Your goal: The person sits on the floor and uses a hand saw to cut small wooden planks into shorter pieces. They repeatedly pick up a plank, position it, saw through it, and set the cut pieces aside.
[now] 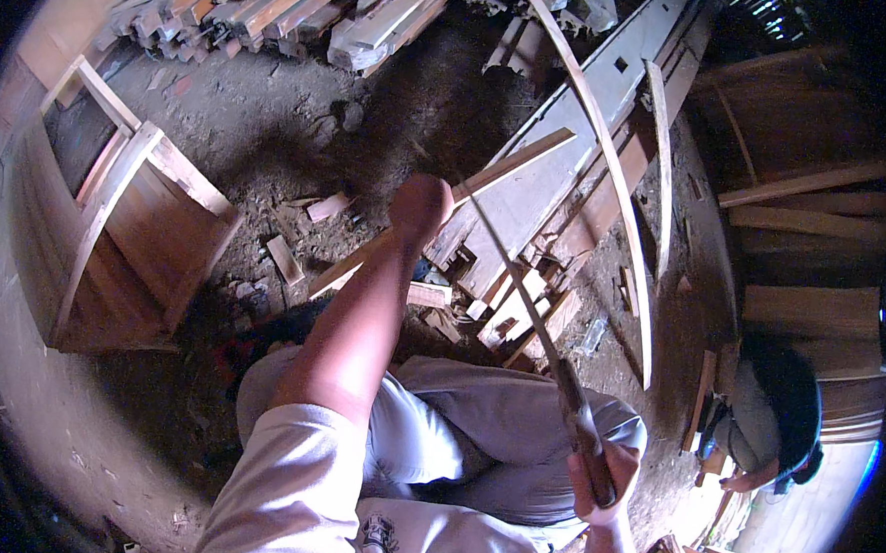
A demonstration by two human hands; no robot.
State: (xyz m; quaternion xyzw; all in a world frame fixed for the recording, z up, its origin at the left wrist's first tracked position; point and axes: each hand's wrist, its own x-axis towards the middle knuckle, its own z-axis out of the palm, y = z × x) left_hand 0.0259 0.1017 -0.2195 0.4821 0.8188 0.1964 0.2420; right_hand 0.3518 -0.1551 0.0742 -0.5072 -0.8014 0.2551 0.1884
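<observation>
My left hand (422, 211) is closed around a narrow wooden strip (521, 160), which slants from beside my left forearm to the upper right. Low at the right, by my knee, my right hand (602, 483) grips the wooden handle of a long tool with a thin, straight blade (511, 272). The blade runs forward and its far end reaches the strip just right of my left fist. Seen nearly edge-on, its exact kind cannot be made out. Beneath the strip lies a long grey board (538, 176) with square holes.
Offcuts (513, 312) litter the ground before my knees. A curved wooden slat (609, 165) leans across the board's right side. A wooden frame piece (130, 220) stands at left, with stacked lumber (266, 12) at the back. Another person (776, 414) bends at far right.
</observation>
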